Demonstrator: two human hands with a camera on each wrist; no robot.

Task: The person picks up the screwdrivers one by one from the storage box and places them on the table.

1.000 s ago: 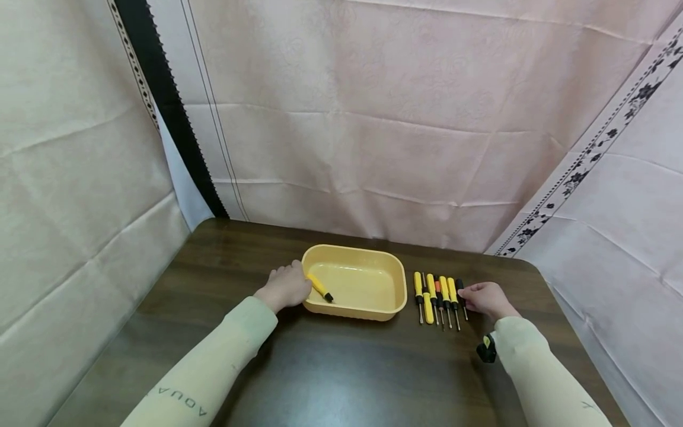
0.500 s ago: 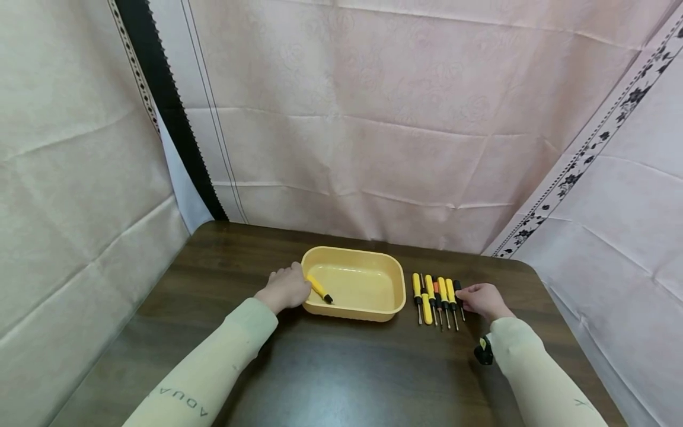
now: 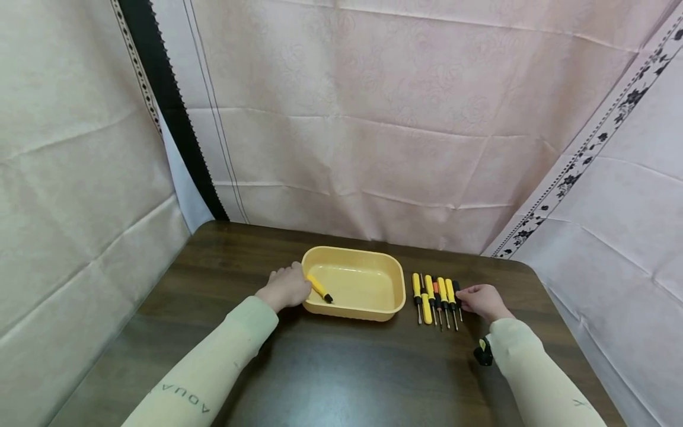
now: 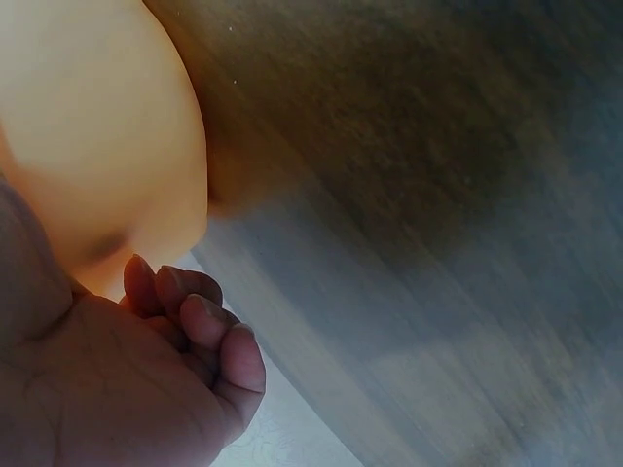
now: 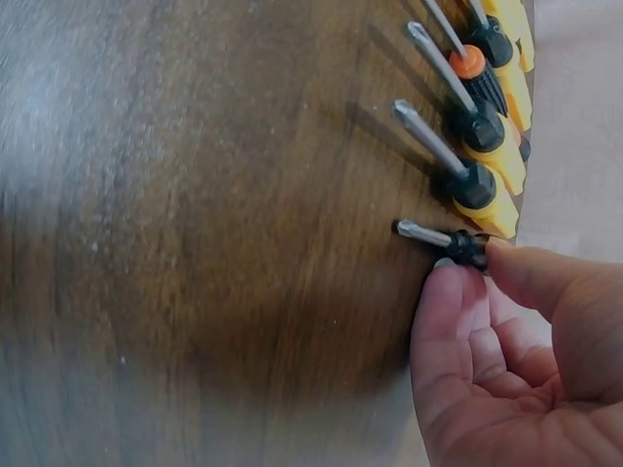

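Observation:
In the head view my left hand (image 3: pixel 288 288) is at the left end of a yellow plastic basin (image 3: pixel 396 296), gripping its rim. Curled fingers show against the basin's wall (image 4: pixel 117 126) in the left wrist view; the exact contact is partly hidden. Inside the basin, beside that hand, lies a yellow tool with a black tip (image 3: pixel 320 289). On the table's right side, my right hand (image 3: pixel 484 299) pinches a small black screwdriver (image 5: pixel 467 248) between thumb and fingers. It lies at the right end of a row of screwdrivers, close to a yellow-handled screwdriver (image 5: pixel 492 195).
Several yellow-handled screwdrivers lie side by side right of the basin, along with an orange and black screwdriver (image 3: pixel 437 290). One yellow screwdriver (image 3: pixel 427 309) points the opposite way. Pale cloth (image 3: pixel 347 148) hangs behind the dark wooden table (image 3: pixel 331 367).
My right hand has shifted the black screwdriver slightly left, nearer to the neighbouring yellow one. The left hand stays at the basin.

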